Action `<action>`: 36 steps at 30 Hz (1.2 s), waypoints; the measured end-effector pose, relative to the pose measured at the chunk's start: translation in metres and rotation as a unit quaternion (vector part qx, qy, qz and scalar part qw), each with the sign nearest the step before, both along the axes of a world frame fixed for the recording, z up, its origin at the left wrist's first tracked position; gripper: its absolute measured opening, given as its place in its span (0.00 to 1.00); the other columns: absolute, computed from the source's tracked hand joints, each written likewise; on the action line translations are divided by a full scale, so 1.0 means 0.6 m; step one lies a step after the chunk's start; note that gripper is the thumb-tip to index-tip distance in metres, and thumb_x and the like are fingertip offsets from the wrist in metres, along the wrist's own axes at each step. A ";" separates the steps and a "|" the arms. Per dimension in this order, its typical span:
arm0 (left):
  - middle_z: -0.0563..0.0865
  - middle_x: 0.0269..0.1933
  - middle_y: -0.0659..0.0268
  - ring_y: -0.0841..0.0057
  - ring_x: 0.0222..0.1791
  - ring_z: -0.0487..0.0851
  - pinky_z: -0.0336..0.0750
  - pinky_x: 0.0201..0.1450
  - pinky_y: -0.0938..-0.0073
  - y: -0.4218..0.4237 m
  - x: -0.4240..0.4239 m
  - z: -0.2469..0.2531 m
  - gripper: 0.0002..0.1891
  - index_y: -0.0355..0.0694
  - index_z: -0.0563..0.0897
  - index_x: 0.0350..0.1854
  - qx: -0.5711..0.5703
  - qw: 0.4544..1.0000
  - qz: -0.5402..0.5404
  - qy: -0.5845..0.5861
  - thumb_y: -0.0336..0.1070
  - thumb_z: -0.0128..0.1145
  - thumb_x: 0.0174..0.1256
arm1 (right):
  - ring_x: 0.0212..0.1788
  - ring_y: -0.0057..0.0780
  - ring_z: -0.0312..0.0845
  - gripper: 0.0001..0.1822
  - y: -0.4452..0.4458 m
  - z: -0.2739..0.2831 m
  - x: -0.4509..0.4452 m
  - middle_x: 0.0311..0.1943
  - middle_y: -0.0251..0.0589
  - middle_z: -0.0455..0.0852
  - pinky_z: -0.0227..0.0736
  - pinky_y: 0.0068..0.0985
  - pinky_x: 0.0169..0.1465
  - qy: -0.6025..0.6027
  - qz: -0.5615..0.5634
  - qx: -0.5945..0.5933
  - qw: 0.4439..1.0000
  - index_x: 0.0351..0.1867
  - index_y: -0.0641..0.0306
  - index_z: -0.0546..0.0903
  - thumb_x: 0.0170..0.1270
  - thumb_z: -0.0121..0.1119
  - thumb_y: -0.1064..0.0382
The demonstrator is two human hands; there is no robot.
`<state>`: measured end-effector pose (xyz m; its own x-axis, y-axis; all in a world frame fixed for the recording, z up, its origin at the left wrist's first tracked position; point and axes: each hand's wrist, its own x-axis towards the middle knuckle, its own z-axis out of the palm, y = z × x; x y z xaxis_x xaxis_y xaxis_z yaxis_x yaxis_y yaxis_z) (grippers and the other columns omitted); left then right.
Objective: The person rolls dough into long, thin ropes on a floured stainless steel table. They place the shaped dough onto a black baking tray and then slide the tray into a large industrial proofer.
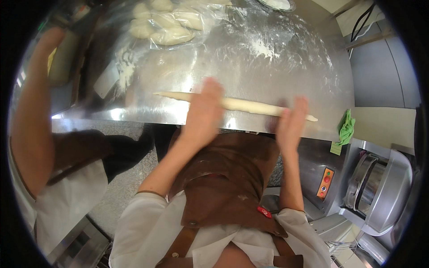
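A long, thin rope of pale dough (249,106) lies across the steel worktable (231,73) near its front edge, its ends tapering to points. My left hand (206,110) rests flat over the rope left of its middle, blurred by motion. Toward the right tip, my right hand (292,122) is also over the dough with fingers extended, blurred too. Neither hand wraps around the rope. The stretches of dough beneath both palms are hidden.
Several dough pieces (171,23) sit under clear plastic at the back left. A scraper (107,79) lies near loose flour (263,49) patches. A bowl (278,4) stands at the far edge. A green cloth (347,128) hangs right, above a steel machine (372,181). A co-worker's arm (35,110) is at left.
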<state>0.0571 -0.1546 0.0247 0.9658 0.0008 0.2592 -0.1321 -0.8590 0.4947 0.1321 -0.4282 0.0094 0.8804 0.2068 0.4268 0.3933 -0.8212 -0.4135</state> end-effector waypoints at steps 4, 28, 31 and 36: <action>0.71 0.78 0.46 0.53 0.82 0.64 0.53 0.83 0.42 -0.089 0.086 -0.061 0.31 0.32 0.70 0.76 0.027 0.996 -0.069 -0.053 0.37 0.55 0.73 | 0.78 0.54 0.65 0.28 0.147 -0.019 0.033 0.75 0.60 0.72 0.55 0.54 0.80 0.008 0.069 -0.081 0.994 0.72 0.72 0.73 0.74 0.54 0.60; 0.65 0.82 0.45 0.42 0.85 0.51 0.40 0.82 0.31 0.009 0.174 -0.064 0.35 0.55 0.69 0.82 0.106 0.986 0.128 -0.027 0.66 0.46 0.78 | 0.85 0.55 0.48 0.34 0.104 -0.042 0.150 0.83 0.52 0.60 0.40 0.54 0.84 0.064 -0.030 -0.193 0.979 0.81 0.52 0.67 0.81 0.47 0.40; 0.64 0.82 0.45 0.46 0.85 0.53 0.39 0.84 0.36 0.028 0.177 -0.062 0.36 0.52 0.68 0.82 0.103 0.983 0.146 -0.037 0.63 0.48 0.78 | 0.86 0.52 0.47 0.35 0.103 -0.046 0.153 0.83 0.52 0.60 0.38 0.53 0.85 0.037 -0.014 -0.198 0.979 0.82 0.55 0.66 0.81 0.46 0.41; 0.66 0.81 0.45 0.42 0.84 0.55 0.42 0.83 0.36 0.012 0.044 -0.036 0.35 0.51 0.70 0.81 0.069 0.991 0.112 0.016 0.59 0.54 0.76 | 0.85 0.57 0.47 0.33 0.061 -0.023 0.007 0.82 0.53 0.61 0.40 0.54 0.84 0.072 0.003 -0.175 0.982 0.82 0.57 0.65 0.82 0.48 0.45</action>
<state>0.0837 -0.1471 0.0031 0.9529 0.1834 0.2416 0.0837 -0.9246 0.3716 0.1366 -0.3915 -0.0043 0.9249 0.3235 0.1998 0.3562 -0.9209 -0.1580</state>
